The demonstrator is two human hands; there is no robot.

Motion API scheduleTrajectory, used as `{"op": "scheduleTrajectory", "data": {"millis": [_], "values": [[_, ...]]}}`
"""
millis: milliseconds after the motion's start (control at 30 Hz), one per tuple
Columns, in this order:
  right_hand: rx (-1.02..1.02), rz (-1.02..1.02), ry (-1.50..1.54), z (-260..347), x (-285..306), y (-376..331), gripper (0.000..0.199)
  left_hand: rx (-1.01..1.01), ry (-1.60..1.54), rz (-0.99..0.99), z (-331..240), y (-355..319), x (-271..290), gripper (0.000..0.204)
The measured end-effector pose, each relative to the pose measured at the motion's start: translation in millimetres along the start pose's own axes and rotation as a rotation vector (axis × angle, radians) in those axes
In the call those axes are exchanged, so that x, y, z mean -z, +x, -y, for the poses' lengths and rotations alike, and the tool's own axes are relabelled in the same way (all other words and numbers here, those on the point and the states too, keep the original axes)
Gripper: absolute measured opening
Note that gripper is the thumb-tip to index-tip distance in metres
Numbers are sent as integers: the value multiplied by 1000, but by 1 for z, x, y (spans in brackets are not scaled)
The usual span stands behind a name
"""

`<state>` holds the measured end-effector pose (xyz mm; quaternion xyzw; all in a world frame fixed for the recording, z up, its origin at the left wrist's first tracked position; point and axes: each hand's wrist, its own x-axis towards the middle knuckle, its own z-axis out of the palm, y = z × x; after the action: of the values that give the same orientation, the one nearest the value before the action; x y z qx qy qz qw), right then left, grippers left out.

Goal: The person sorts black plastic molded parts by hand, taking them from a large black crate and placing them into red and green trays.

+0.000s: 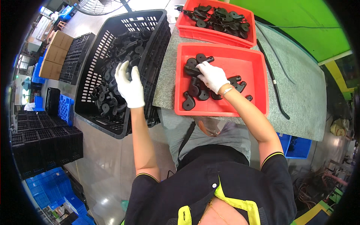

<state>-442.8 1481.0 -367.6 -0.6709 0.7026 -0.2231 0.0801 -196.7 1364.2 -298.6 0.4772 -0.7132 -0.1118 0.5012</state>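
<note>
My left hand, in a white glove, is over the black slotted crate. Its thumb and fingers are apart, with nothing seen between them. Below it, the crate holds a heap of black plastic parts, each with a round end and a short arm. My right hand, also gloved in white, reaches into the near red tray. Its fingers are closed on a black plastic part at the tray's left side. More such parts lie loose around that hand; the palm hides some.
A second red tray, full of similar black parts, stands behind the near one. Both rest on a grey table. A black bent rod and a grey cable lie to the right. Cardboard boxes stand far left.
</note>
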Motion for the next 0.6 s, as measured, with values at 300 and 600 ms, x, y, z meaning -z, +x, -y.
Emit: {"op": "scheduleTrajectory", "data": {"millis": [300,600], "values": [[-172,-290,506,45,57,-53,34,620,-939,615,-96,-71,-18,38],[-89,-451,489,53,69,-84,36,679,-1136,621,-125,-97,-38,22]]}}
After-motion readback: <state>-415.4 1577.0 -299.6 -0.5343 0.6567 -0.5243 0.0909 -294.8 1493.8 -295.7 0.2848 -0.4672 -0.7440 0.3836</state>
